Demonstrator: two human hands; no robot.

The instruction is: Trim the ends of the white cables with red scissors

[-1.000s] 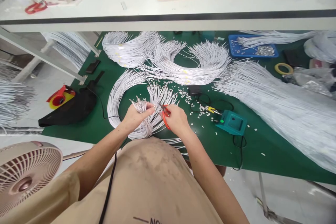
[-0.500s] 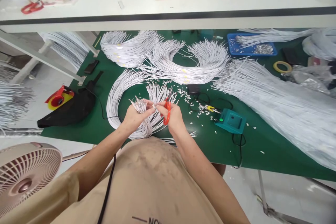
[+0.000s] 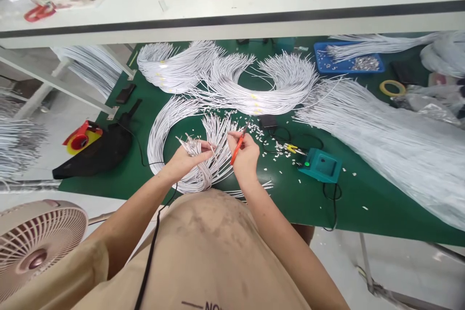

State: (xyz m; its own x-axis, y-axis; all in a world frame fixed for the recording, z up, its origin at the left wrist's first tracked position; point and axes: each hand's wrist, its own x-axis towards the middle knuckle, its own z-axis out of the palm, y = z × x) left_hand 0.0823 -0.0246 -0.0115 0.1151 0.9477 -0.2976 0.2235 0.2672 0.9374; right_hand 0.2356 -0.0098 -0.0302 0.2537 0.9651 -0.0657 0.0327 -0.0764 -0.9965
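Note:
My left hand (image 3: 189, 159) is closed around the ends of several white wires (image 3: 205, 174), whose tips stick out above the fingers. These belong to a looped bundle (image 3: 160, 123) lying in front of me. Held in my right hand (image 3: 246, 162) is a pair of scissors with orange-red handles (image 3: 237, 150), the dark blades pointing up and away. A small gap separates this hand from the left one. Between and beyond the hands, loose wire ends (image 3: 216, 128) fan out on the green table (image 3: 283, 193).
Behind lie more wire coils (image 3: 257, 99); a large wire bundle (image 3: 392, 140) covers the right side. Small white scraps (image 3: 254, 128) are scattered near a teal device (image 3: 321, 165). A blue tray (image 3: 348, 60), a tape dispenser (image 3: 82, 138), a black bag (image 3: 98, 150) and a fan (image 3: 36, 252) surround me.
My right hand with the scissors has moved right, away from my left hand, and the scissors have tilted. My left hand keeps its hold on the wires, nearly unmoved.

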